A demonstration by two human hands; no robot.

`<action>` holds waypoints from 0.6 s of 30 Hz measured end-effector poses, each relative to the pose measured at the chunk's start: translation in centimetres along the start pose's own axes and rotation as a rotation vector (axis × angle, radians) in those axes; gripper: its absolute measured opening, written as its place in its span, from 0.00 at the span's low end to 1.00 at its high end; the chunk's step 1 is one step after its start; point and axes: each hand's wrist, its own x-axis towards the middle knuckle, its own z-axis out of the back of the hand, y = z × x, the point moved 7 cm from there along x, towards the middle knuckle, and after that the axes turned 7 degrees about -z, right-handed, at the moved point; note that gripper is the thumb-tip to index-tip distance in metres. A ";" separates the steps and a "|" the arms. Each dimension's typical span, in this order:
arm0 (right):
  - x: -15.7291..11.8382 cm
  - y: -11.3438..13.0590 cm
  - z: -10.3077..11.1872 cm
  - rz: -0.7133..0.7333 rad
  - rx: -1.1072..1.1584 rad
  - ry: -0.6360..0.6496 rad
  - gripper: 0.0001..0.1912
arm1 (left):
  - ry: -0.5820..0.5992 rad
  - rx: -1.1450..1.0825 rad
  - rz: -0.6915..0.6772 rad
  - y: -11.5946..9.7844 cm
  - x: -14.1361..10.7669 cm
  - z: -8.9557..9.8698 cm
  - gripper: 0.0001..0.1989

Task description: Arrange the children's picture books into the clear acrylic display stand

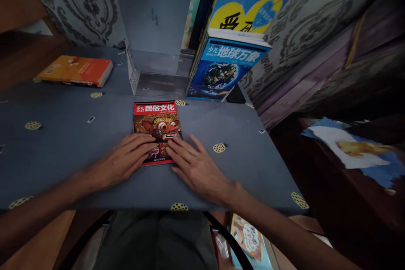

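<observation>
With grips released, the flat left hand [122,161] and right hand [200,169] seemingly steady the red rectangular paper-covered book [155,120] at the wearer's twelve o'clock on the grey pineapple-patterned tabletop [249,166]; lifting would call for curling under its edges.

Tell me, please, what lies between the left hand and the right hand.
Between the left hand and the right hand lies the red book, face up on the table, as the head view shows.

Head-worn view, facing forward and down over hands [201,171] and table [249,139]
</observation>
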 end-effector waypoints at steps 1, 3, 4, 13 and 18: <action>0.2 0.9 -0.2 0.038 0.016 0.009 0.22 | -0.015 -0.024 0.012 0.1 0.0 0.1 0.20; 0.6 2.7 -0.7 0.111 0.059 0.028 0.22 | -0.035 -0.071 0.048 0.4 -0.1 0.3 0.20; 0.9 3.5 -0.8 0.144 0.080 0.038 0.22 | -0.037 -0.091 0.065 0.5 -0.2 0.4 0.20; 4.1 0.6 0.8 0.004 0.320 0.024 0.18 | -0.090 0.091 0.385 4.6 -1.0 1.0 0.18; 6.2 -4.5 0.5 -0.259 0.249 -0.051 0.20 | -0.063 0.099 0.529 6.9 -1.4 0.5 0.24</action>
